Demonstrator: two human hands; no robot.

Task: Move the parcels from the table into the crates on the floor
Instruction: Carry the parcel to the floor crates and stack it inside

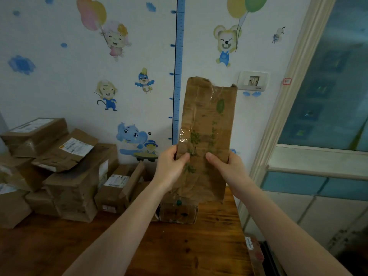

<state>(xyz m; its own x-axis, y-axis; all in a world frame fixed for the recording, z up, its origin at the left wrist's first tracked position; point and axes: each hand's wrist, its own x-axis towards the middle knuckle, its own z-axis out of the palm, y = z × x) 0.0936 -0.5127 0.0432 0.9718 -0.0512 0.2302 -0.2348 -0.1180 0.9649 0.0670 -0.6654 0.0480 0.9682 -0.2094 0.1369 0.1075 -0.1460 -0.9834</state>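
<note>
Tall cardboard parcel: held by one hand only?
No, the left hand and the right hand both grip the lower part of the cardboard parcel, one at each side edge.

Domestic room decorated for children. Cartoon animal stickers [225, 44] and a blue height chart [179, 56] cover the far wall, with a wall socket [253, 80] to their right. At left, cardboard parcels [75, 176] pile on a wooden table [179, 246]; at right, a glazed door [328, 86].

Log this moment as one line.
left hand, right hand: grip tall cardboard parcel | upright above table | stacked parcels on it
</note>
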